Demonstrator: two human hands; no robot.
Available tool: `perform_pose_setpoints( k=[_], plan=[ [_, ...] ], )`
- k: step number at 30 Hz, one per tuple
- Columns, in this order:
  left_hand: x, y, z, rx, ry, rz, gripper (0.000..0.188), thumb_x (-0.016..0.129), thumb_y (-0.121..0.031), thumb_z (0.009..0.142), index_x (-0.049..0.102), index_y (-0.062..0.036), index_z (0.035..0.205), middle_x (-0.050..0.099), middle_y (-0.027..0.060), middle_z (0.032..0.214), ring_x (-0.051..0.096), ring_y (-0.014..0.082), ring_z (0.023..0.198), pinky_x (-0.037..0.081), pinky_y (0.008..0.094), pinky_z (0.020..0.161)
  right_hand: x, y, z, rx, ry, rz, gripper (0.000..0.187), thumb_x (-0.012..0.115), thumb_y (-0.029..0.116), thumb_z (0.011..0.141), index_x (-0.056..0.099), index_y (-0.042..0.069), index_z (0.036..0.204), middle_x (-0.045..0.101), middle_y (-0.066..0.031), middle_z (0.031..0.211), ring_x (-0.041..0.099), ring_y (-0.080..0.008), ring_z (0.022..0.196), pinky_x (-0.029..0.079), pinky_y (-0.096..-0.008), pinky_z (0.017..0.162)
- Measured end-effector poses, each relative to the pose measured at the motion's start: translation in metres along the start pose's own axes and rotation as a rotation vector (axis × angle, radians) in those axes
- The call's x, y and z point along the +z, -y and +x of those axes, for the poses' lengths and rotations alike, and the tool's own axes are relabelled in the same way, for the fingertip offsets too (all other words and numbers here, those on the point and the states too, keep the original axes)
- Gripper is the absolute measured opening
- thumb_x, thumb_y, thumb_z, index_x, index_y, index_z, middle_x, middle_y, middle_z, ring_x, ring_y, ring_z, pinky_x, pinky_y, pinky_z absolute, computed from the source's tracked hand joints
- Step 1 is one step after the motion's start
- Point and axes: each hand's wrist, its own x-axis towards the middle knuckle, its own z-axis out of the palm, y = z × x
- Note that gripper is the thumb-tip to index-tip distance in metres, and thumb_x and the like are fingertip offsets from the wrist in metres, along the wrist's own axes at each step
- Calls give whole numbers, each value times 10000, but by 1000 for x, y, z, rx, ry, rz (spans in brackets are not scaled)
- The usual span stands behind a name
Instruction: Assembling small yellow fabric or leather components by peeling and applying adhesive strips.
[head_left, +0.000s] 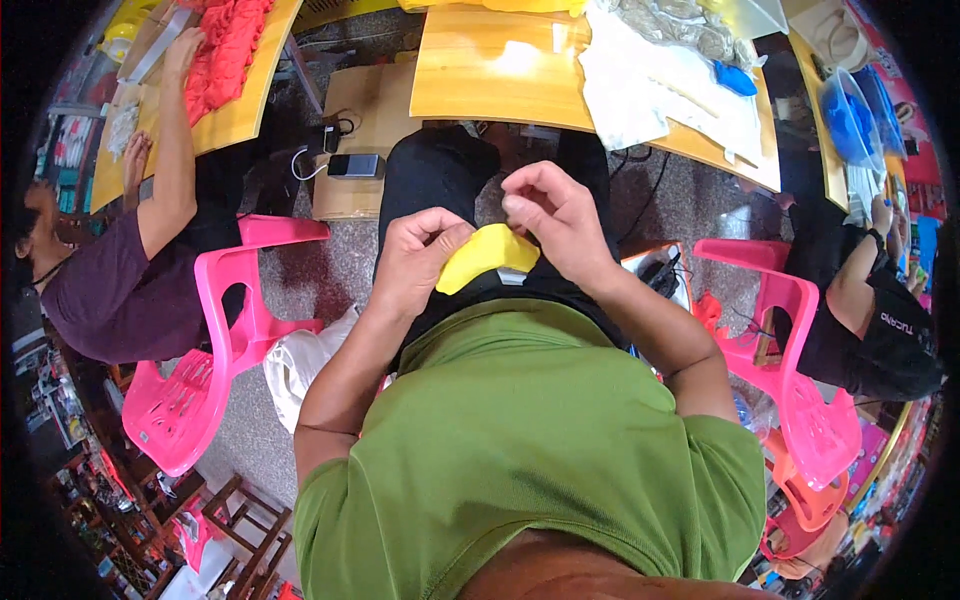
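Note:
A curved yellow piece, which looks like soft cloth (488, 257), hangs above my lap. My left hand (422, 255) pinches its left end between thumb and fingers. Just above its right end is my right hand (562, 222), with thumb and forefinger curled together in a pinch. Whatever those fingertips hold, perhaps something very thin, is too small to make out. Beneath the yellow piece a small whitish thing (512, 276) shows against my dark trousers.
Ahead stands a wooden table (480, 75) with white cloth (640, 95) and a blue piece (735, 78). A phone (355, 166) lies on cardboard at the left. Pink chairs (225, 330) flank me. Another person (140, 270) works at left beside red cloth (225, 60); one more (870, 300) sits right.

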Motion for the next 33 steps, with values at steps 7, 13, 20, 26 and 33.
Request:
perform_pose_setpoints(
  k=[7,13,20,26,33],
  plan=[
    [-7,19,-2,-60,7,-103,152,587,-153,901,609,-11,849,594,-10,748,531,44,645,431,186,572,-5,-22,-15,295,384,87,303,565,260,911,562,11,739,517,3,600,479,-52,555,386,-231,477],
    [4,5,-5,-234,219,13,254,560,-283,917,560,-42,996,598,17,787,556,63,656,431,195,564,-3,-28,-11,148,229,-65,319,599,258,894,557,24,681,513,14,555,454,-46,470,356,-225,407],
    [-3,15,-8,-117,125,207,187,600,-206,891,578,-41,977,596,-4,709,478,23,526,359,171,441,-5,-24,-11,105,353,-182,187,666,161,839,552,16,866,529,20,670,469,-34,553,395,-198,476],
    [-6,6,-7,-162,107,63,152,646,-161,854,598,-47,943,599,-3,678,446,19,482,329,166,415,-15,-27,-8,229,322,-27,198,700,101,798,544,6,873,540,17,688,492,-49,576,414,-204,501],
    [-17,9,-12,-84,86,95,109,635,-127,858,603,-36,909,597,7,655,430,17,470,311,170,406,-8,-7,0,330,370,6,140,618,159,865,596,23,885,577,-1,670,517,-47,548,424,-204,497]
  ],
)
